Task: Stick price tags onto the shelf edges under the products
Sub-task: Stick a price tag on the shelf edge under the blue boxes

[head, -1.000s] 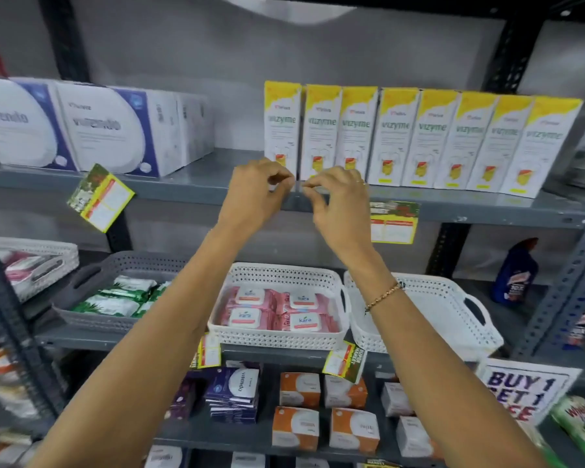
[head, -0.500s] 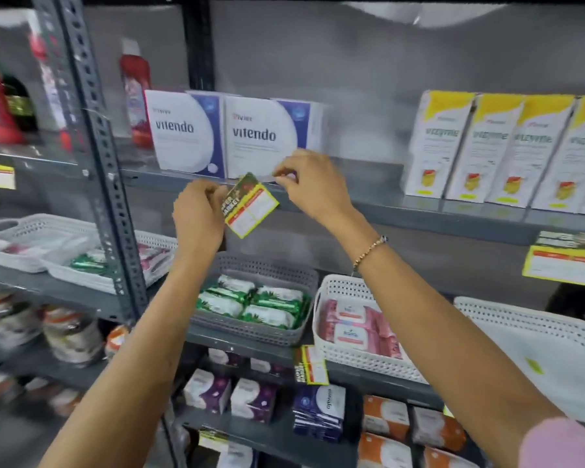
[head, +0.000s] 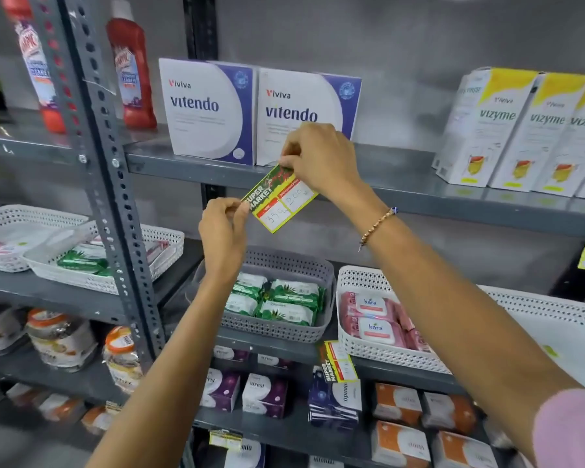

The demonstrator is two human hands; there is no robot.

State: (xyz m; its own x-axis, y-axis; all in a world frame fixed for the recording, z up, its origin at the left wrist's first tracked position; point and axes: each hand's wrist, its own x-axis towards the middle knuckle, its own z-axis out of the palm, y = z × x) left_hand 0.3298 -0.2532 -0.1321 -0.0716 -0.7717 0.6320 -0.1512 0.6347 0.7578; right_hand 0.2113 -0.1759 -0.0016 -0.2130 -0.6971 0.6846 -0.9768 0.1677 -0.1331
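Observation:
A green, yellow and white price tag (head: 281,203) marked "SUPER MARKET" hangs tilted against the grey shelf edge (head: 419,194), below two white-and-purple Vitendo boxes (head: 306,113). My left hand (head: 224,231) pinches the tag's lower left corner. My right hand (head: 320,160) pinches its upper right end at the shelf edge. Both arms reach up from below.
Yellow-topped Vizyme boxes (head: 520,130) stand to the right on the same shelf. Red bottles (head: 130,65) and a perforated upright post (head: 95,157) are at the left. Below sit a grey basket (head: 284,329) of green packs and a white basket (head: 348,319) of pink packs. Another tag (head: 338,361) hangs on the lower shelf.
My hands left the shelf edge under the Vizyme boxes and moved left to the tilted tag under the Vitendo boxes. Both now pinch that tag, and the view has shifted left and closer.

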